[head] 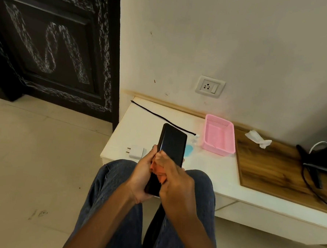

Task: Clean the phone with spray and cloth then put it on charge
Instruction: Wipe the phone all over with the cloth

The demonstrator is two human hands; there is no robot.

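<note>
Currently wiping: left hand grips phone above the knees, long axis pointing away toward the bench. Right hand holds cloth bunched on the screen's near half. Charger lies just left of the phone, nearer the left hand; cable behind.

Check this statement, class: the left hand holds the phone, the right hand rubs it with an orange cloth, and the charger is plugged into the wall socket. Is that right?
One part is wrong. In the head view the charger lies unplugged on the white table; the socket is empty. The left hand does hold the phone, and the right hand rubs it with an orange cloth.
</note>
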